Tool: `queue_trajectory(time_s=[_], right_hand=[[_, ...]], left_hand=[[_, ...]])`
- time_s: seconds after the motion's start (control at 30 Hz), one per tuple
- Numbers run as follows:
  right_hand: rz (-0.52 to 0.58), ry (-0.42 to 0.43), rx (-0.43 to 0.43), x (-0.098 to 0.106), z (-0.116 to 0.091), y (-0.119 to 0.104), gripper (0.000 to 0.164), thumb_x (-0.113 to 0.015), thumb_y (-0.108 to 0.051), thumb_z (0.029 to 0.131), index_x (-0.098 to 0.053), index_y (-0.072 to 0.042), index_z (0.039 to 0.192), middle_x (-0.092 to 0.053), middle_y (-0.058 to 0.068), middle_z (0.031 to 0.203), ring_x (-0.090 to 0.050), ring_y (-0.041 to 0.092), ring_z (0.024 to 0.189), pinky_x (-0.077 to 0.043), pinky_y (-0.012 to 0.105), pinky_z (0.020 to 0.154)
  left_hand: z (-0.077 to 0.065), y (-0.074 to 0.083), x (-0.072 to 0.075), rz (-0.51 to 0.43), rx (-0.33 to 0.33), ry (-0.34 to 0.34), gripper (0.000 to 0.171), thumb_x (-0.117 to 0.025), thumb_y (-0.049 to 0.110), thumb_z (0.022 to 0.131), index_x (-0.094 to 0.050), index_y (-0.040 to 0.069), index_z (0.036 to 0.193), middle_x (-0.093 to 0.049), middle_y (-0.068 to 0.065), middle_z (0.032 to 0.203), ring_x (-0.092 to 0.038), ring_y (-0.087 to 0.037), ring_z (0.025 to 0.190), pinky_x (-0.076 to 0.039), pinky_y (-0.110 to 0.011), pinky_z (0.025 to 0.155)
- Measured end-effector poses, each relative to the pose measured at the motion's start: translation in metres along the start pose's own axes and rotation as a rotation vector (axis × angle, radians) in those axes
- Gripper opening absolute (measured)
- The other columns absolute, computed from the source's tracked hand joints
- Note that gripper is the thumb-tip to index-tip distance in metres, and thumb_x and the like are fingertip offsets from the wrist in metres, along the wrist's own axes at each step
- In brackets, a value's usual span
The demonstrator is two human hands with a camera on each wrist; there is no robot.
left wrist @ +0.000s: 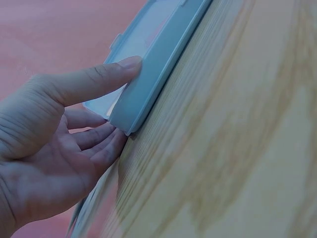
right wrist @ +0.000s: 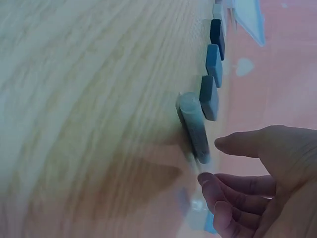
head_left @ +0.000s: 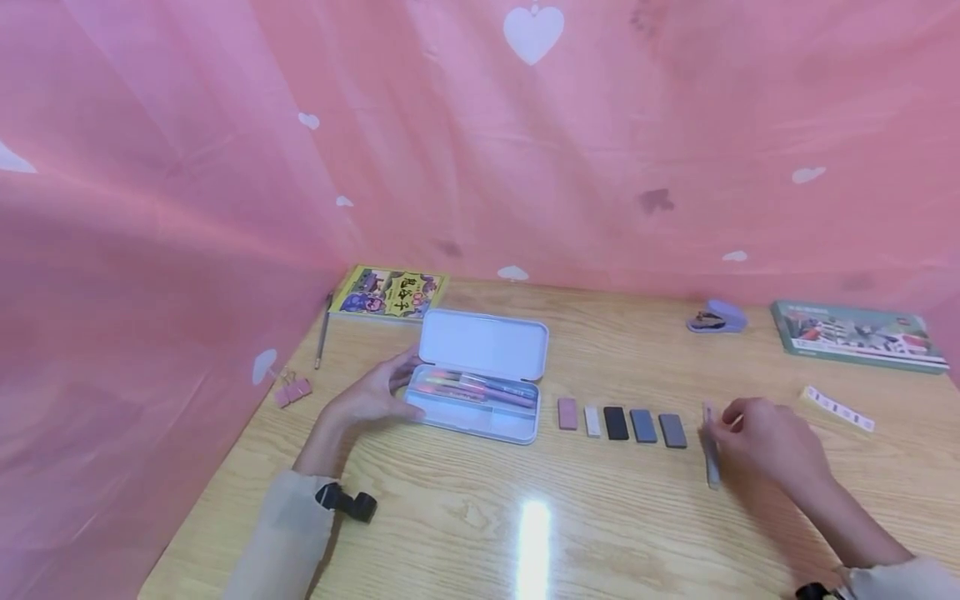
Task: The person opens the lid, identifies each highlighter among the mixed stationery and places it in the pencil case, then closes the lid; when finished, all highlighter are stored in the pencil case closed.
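Note:
A pale blue pencil case [head_left: 480, 425] lies with its lid raised, several pens [head_left: 472, 388] inside its tray. My left hand [head_left: 382, 390] holds its left end. In the left wrist view, the thumb [left wrist: 106, 79] presses the front wall while the fingers [left wrist: 101, 141] sit around the end corner. On the right, a slim grey pen [head_left: 711, 458] lies on the table beside my right hand [head_left: 768, 437]. The right wrist view shows thumb and forefinger spread apart at the near end of that pen [right wrist: 195, 126], the forefinger tip right at it.
Between case and pen stands a row of erasers: pink [head_left: 567, 413], white [head_left: 592, 422], black [head_left: 617, 423] and blue-grey ones [head_left: 642, 426]. A stapler [head_left: 717, 317], green box [head_left: 858, 336], white strip [head_left: 838, 408], book [head_left: 390, 293], pencil [head_left: 322, 333] and pink binder clip [head_left: 292, 391] lie around.

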State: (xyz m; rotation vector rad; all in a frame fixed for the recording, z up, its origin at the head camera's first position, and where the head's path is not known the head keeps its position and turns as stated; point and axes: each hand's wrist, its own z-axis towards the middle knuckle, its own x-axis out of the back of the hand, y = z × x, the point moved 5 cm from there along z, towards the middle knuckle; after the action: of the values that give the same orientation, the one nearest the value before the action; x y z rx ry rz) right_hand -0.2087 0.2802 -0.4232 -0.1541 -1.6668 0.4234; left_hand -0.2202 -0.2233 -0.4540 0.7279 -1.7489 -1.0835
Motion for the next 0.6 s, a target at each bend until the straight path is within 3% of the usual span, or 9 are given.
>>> queue_trajectory(time_s=[0.1, 0.3, 0.6], right_hand=[[0.016, -0.039, -0.022, -0.006, 0.004, 0.004, 0.036, -0.065, -0.038, 0.084, -0.072, -0.003, 0.085, -0.068, 0.003, 0.072, -0.055, 0.012, 0.056, -0.042, 0.028, 0.044], [0.027, -0.024, -0.025, -0.010, 0.008, 0.009, 0.030, -0.067, -0.029, 0.081, -0.072, 0.001, 0.083, -0.068, 0.005, 0.071, -0.055, 0.013, 0.056, -0.044, 0.029, 0.046], [0.070, 0.009, 0.036, 0.028, 0.013, -0.008, 0.030, -0.064, -0.025, 0.085, -0.067, 0.003, 0.093, -0.067, 0.005, 0.068, -0.057, 0.013, 0.053, -0.045, 0.031, 0.045]], left_hand=[[-0.001, 0.000, 0.001, -0.004, -0.007, -0.001, 0.114, -0.084, 0.011, 0.064, -0.012, 0.019, 0.152, -0.038, -0.008, 0.146, -0.028, -0.035, 0.138, -0.026, -0.046, 0.114], [0.003, -0.006, 0.001, 0.000, 0.016, 0.003, 0.114, -0.086, 0.016, 0.063, -0.014, 0.023, 0.152, -0.037, -0.005, 0.147, -0.028, -0.034, 0.138, -0.027, -0.046, 0.114], [0.001, -0.005, 0.001, -0.002, 0.018, 0.011, 0.115, -0.086, 0.017, 0.062, -0.014, 0.021, 0.152, -0.037, -0.006, 0.146, -0.028, -0.034, 0.138, -0.025, -0.046, 0.115]])
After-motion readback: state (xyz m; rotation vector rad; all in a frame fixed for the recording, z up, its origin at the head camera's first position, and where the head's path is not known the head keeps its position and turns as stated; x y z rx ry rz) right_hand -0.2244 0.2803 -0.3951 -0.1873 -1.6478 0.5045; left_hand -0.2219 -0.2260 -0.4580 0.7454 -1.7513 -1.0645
